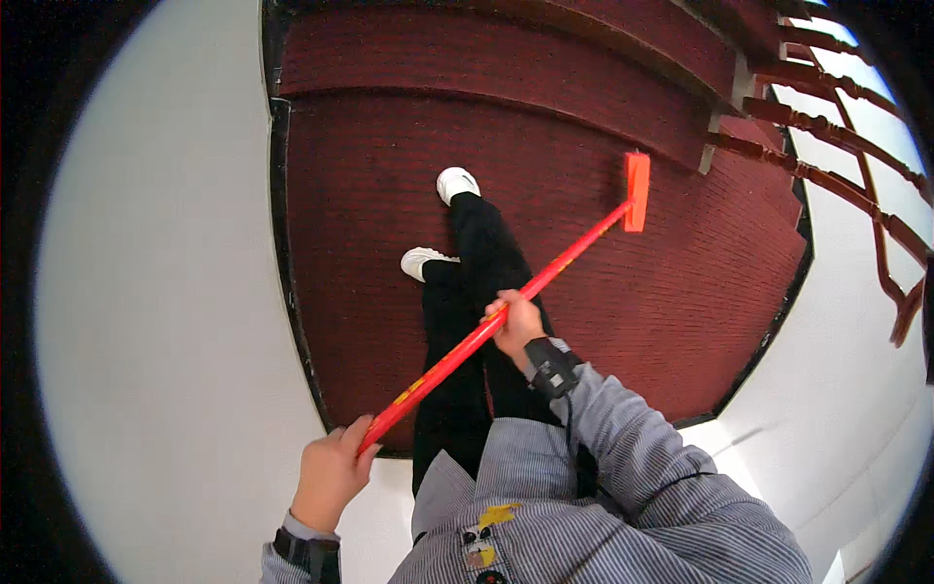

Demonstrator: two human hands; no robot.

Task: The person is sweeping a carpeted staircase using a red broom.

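Note:
A long red pole runs slantwise across my body, from lower left to upper right. My left hand is closed around its near end. Farther along, near the middle of the pole, my right hand grips it. An orange rectangular broom or brush head is fixed at the far end and rests on or just over the dark red ribbed carpet, close to the edge of a stair step. The underside of the head is hidden.
Carpeted stairs rise at the top, with turned wooden balusters at the upper right. White walls with black skirting flank the landing. My white shoes stand left of the brush head.

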